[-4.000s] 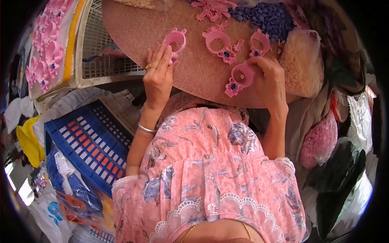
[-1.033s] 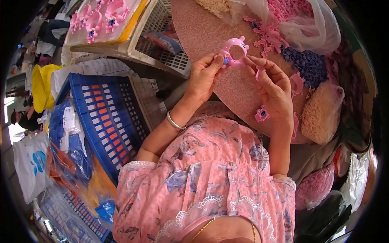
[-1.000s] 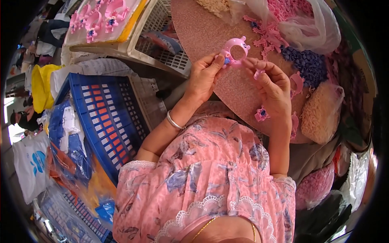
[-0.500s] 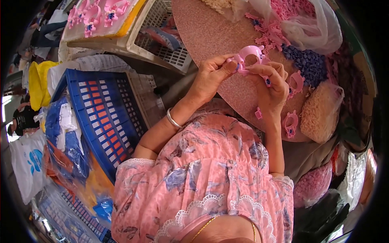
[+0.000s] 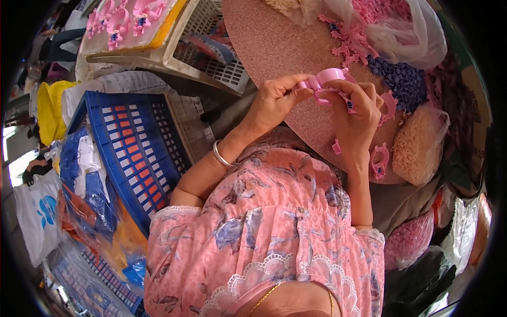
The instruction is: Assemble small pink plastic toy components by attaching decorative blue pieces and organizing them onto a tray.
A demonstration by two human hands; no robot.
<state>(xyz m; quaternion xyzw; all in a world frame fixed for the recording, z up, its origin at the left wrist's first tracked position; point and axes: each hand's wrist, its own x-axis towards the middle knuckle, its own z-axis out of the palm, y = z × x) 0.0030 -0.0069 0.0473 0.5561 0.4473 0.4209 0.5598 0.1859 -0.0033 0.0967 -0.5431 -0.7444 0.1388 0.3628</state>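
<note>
Above the near left part of the round table (image 5: 274,47), both my hands are on one pink plastic ring-shaped toy part (image 5: 329,75). The thumb and forefinger of my left hand (image 5: 275,108) pinch its left end. My right hand (image 5: 355,119) grips the lower right side, its fingers bent and covering part of the ring. Close by my right hand lie similar pink parts with small blue pieces on them, one just right of the fingers (image 5: 388,107) and one nearer me (image 5: 379,161). A small loose pink piece (image 5: 336,146) rests beside my right wrist.
Beyond my hands are a heap of small pink pieces (image 5: 350,43), a pile of blue pieces (image 5: 397,82) and a clear bag of cream pieces (image 5: 417,145). Finished-looking pink parts lie on a tray (image 5: 153,39) over a pale crate (image 5: 174,58). A blue crate (image 5: 95,105) stands left.
The pink toy part has been tipped between my hands, so its ring now shows more edge-on and its opening is mostly out of sight. My hands have barely shifted.
</note>
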